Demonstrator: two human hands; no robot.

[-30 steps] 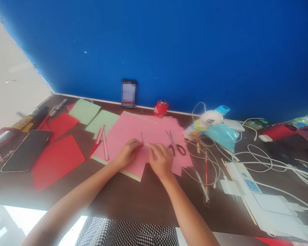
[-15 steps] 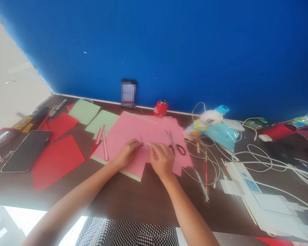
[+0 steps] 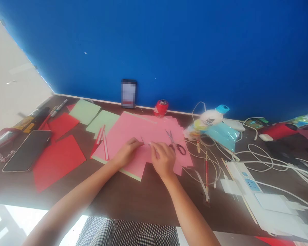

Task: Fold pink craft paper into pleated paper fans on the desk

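Both my hands rest on a stack of pink paper sheets (image 3: 133,128) in the middle of the dark table. My left hand (image 3: 127,152) pinches one end of a thin pink paper strip (image 3: 143,140), fingers curled. My right hand (image 3: 163,158) pinches the strip's other end just to the right, fingers curled too. Black-handled scissors (image 3: 175,142) lie open on the pink paper right beside my right hand.
Red sheets (image 3: 58,160) and a dark phone (image 3: 28,150) lie at left, green sheets (image 3: 97,118) behind them. A red tape roll (image 3: 161,107) and a small standing card (image 3: 128,93) sit by the blue wall. White cables (image 3: 259,160), a power strip (image 3: 248,182) and a glue bottle (image 3: 213,117) crowd the right.
My right hand has slid slightly to the right along the strip. The left hand has barely moved.
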